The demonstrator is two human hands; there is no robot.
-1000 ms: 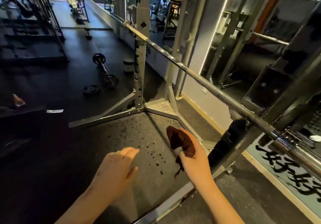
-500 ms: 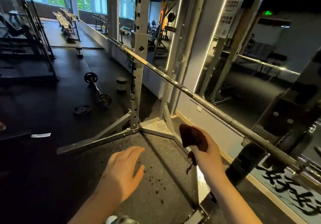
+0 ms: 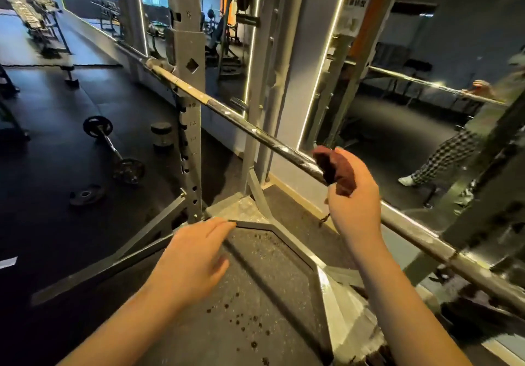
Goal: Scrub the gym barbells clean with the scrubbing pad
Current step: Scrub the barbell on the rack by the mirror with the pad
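My right hand [image 3: 355, 203] holds the dark brown scrubbing pad [image 3: 336, 171] right by the long grey metal barbell [image 3: 255, 131] on the grey metal rack [image 3: 189, 53]. My left hand [image 3: 193, 260] is loose, holding nothing.

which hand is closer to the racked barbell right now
Right. The right hand holds the scrubbing pad right at the racked barbell, the pad overlapping the bar. The left hand is open, lower and to the left, apart from the bar.
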